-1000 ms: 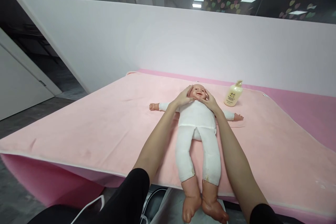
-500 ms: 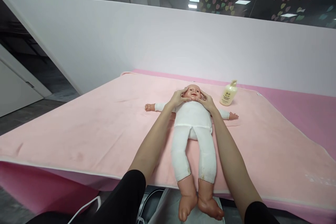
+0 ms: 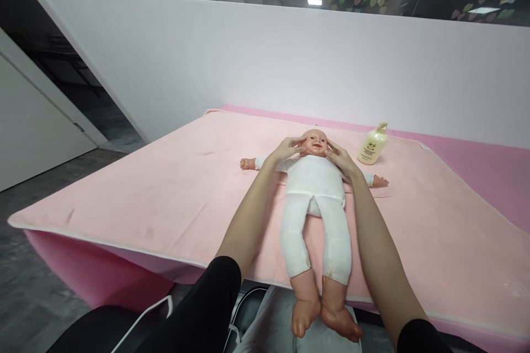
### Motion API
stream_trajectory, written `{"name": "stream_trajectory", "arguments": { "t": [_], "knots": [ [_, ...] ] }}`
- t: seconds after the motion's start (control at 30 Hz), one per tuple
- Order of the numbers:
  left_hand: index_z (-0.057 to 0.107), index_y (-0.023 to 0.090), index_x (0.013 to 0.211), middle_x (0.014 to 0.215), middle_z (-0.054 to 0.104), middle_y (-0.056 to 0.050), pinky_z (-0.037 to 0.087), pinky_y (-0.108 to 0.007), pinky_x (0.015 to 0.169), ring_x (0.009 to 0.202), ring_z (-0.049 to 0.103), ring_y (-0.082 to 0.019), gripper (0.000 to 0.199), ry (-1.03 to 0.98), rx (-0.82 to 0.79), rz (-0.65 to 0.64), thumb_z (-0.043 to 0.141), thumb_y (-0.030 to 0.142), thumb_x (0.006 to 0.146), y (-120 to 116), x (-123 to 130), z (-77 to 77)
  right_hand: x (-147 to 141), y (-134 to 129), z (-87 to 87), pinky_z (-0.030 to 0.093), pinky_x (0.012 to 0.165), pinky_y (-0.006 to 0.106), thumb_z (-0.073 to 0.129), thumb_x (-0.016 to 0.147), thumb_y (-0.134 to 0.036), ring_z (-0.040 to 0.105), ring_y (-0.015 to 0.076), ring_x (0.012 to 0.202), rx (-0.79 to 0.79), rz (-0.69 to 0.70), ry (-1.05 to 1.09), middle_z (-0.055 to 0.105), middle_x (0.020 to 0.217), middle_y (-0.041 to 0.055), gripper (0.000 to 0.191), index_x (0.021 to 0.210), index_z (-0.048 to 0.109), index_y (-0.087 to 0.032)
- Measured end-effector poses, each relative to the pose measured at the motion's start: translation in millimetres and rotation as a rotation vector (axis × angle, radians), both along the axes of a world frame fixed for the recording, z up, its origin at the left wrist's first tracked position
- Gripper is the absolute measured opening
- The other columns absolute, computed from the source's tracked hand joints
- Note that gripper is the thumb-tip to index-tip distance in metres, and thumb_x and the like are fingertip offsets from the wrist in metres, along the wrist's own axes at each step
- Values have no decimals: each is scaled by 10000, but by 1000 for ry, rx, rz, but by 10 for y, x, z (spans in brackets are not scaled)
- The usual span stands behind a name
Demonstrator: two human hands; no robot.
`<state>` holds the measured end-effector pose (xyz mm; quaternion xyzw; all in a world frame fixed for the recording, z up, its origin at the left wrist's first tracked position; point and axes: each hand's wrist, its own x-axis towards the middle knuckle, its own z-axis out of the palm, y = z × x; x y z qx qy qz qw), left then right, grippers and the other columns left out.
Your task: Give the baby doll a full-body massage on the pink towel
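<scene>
A baby doll [image 3: 315, 176] lies on its back, face up, with a hard head, hands and feet and a white cloth body. Its arms are spread out and its feet hang past the table's front edge. My left hand [image 3: 287, 150] rests at one side of the doll's head, fingers stretched out by the temple and thumb by the cheek. On the other side, my right hand [image 3: 340, 155] lies likewise, fingertips near temple and cheek. Both hands are open, and neither is wrapped round the head. Whether the fingers reach beneath it is hidden.
A yellow pump bottle [image 3: 371, 146] stands right of the doll's head. Pink towelling [image 3: 165, 193] covers the table up to a white partition [image 3: 265, 55]. A white cable [image 3: 143, 320] and a dark seat [image 3: 103, 331] are below the front edge.
My thumbs have slid from the doll's chin outward and up to its cheeks, and my right hand sits slightly farther from the face. The whole view has shifted a little.
</scene>
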<state>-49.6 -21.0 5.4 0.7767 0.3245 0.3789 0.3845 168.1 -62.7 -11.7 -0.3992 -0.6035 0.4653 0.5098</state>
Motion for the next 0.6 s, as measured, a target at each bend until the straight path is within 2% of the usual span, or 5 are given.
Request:
{"name": "stream_trajectory", "arguments": {
  "t": [0.13,0.2,0.33,0.47,0.6],
  "knots": [
    [367,127,1366,1408,389,-153,406,-341,958,1223,448,-286,937,2,-10,97,754,404,559,-53,89,25,-105,38,49,423,993,375,769,583,-418,503,254,1181,94,-121,-133,504,1322,101,831,1312,452,-178],
    [398,150,1348,1350,468,-134,434,-328,908,1158,502,-282,923,82,38,174,759,433,547,-76,144,51,-165,82,53,435,972,403,788,544,-417,540,280,1129,161,-229,-264,563,1252,111,825,1275,498,-169],
    [535,137,1231,1035,663,-99,463,-318,767,898,603,-255,788,273,177,307,727,512,565,-113,219,100,-205,165,11,428,961,454,781,536,-428,555,313,1097,220,-369,-428,623,1161,116,796,1242,538,-153],
    [605,129,1140,840,682,-60,443,-275,654,733,592,-203,696,299,221,364,715,523,577,-119,230,97,-152,199,-35,459,943,413,801,498,-417,569,289,1086,174,-339,-336,618,1177,99,845,1246,533,-130],
    [605,131,1151,853,684,-41,443,-255,642,734,586,-187,677,257,178,342,731,467,577,-81,198,57,-102,187,-26,444,976,391,805,495,-336,553,273,1118,126,-251,-220,560,1253,110,852,1262,513,-107]
  ]
}}
